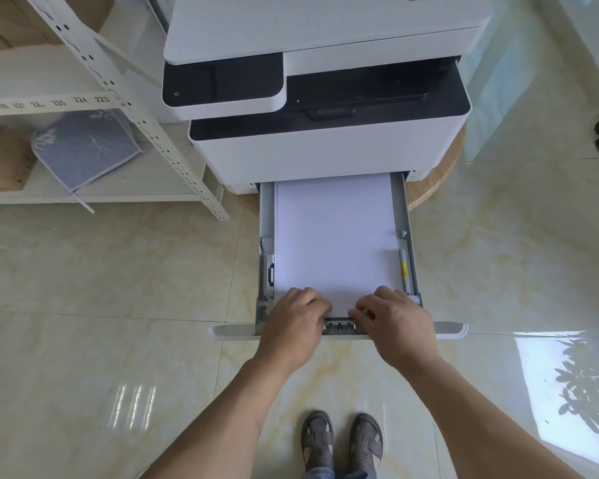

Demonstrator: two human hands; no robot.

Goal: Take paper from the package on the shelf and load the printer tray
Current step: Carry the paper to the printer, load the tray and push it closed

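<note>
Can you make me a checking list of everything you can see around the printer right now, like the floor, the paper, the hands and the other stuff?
Surface: shiny beige tiled floor, sunlit at right.
Job's things: printer on a round wooden stand; printer tray pulled out, white paper lying flat inside.
Clutter: white shelf at left with cardboard box and a blue-grey pouch; no paper package seen.
Grips: left hand and right hand curled at the paper's near edge, by the tray front.
Cables: nothing seen.
Surroundings: sandalled feet below; plant shadow on floor at right.
</note>
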